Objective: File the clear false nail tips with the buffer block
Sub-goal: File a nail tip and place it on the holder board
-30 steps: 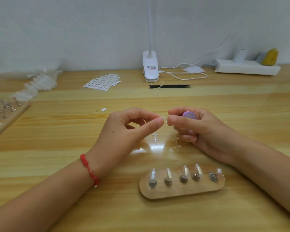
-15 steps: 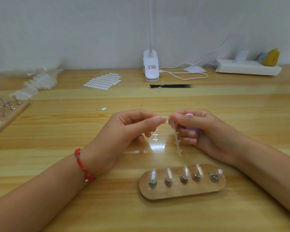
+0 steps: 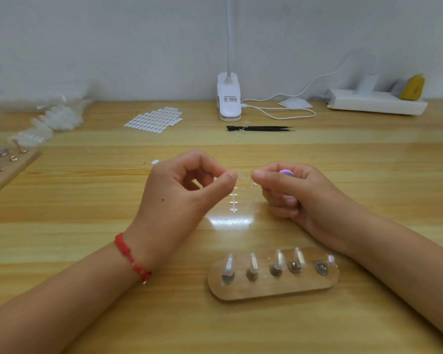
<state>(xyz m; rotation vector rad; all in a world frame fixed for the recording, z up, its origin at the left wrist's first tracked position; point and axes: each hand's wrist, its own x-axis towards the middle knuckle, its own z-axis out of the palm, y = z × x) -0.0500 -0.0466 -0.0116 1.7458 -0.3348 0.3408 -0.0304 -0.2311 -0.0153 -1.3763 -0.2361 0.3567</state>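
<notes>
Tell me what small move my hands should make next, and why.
Probably slide the buffer forward in the right hand and bring it to the strip. The left hand pinches the clear strip's top, so it hangs between the hands; the buffer sits tucked in the right hand's curled fingers, apparently touching no tip yet.

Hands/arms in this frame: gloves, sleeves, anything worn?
No gloves. The left hand and the right hand are bare, and both forearms are bare with no sleeve in view. The only thing worn is a red braided cord bracelet on the left wrist, with a small metallic bead. No rings or watch are visible.
</notes>
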